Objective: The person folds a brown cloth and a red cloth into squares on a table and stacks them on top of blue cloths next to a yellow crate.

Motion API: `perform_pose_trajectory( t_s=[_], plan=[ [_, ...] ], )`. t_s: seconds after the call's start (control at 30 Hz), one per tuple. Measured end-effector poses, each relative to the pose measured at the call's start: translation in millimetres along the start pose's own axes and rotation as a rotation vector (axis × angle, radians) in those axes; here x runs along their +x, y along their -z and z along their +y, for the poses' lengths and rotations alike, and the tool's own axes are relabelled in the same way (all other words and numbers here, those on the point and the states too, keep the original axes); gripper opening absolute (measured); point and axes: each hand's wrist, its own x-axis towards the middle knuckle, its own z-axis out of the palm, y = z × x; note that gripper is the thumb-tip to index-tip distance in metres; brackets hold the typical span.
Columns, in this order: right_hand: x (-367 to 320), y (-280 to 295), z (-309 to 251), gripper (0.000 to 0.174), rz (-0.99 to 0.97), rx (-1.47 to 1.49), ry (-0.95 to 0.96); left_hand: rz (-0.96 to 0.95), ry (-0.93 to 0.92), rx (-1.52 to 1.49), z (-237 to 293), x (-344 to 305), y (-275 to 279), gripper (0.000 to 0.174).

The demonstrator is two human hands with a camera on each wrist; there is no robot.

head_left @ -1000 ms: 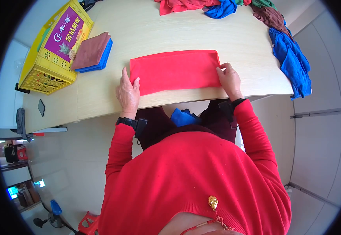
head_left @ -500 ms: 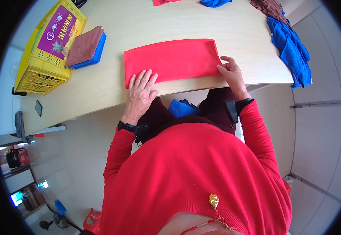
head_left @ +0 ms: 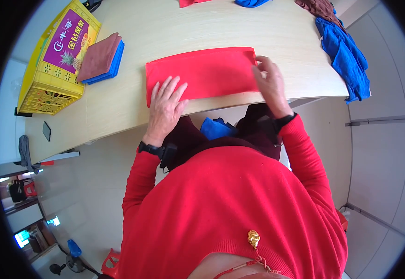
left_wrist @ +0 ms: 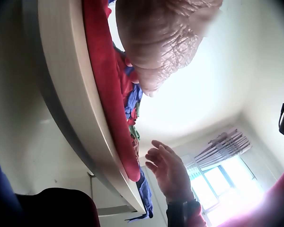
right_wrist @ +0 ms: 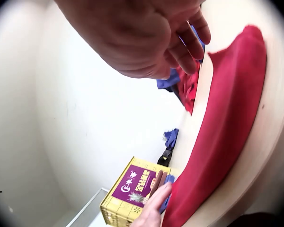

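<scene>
A folded red cloth (head_left: 207, 72) lies as a long flat rectangle near the table's front edge. On its front left corner rests my left hand (head_left: 166, 108), fingers straight and spread over the fabric. My right hand (head_left: 271, 86) hovers by the right end of the cloth, its fingers loosely bent. In the right wrist view, that right hand (right_wrist: 142, 38) is raised clear of the red cloth (right_wrist: 222, 118) with nothing in its grasp. The left wrist view also shows the right hand (left_wrist: 168, 172) in the air beyond the cloth's end.
A yellow crate (head_left: 49, 93) stands at the left, with a folded brown cloth (head_left: 99, 58) on folded blue cloth (head_left: 117, 65) beside it. A phone (head_left: 47, 131) lies near the left front edge. Crumpled blue cloth (head_left: 344, 58) hangs over the right edge.
My left hand has shifted from the cloth's left edge to lie flat on its front left corner. The right hand has let go of the right edge and lifted.
</scene>
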Motion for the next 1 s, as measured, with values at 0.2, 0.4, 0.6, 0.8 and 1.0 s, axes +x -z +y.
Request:
perform_pose_trajectory(
  t_s=[0.2,0.4,0.6,0.8,1.0],
  plan=[
    [1.4,-83.8,-79.2,0.053,-0.467,0.310,0.073,-0.019,0.019,-0.006,-6.8,47.2,-40.0,0.052],
    [-18.4,-114.4,-41.0,0.064,-0.308,-0.289,0.316,-0.184,0.181,0.215,-15.5,35.8,-48.3,0.061],
    [-1.4,-70.6,8.0,0.067,-0.263,-0.562,0.202,-0.150,0.273,0.226,-39.4,15.5,-42.1,0.063],
    [7.7,-47.7,31.3,0.066,-0.262,-0.598,0.131,-0.143,0.443,0.215,-55.3,1.8,-29.7,0.062],
    [11.7,-39.6,15.2,0.062,-0.212,-0.786,0.160,-0.079,0.474,0.369,-45.2,2.1,-8.8,0.060]
  ],
)
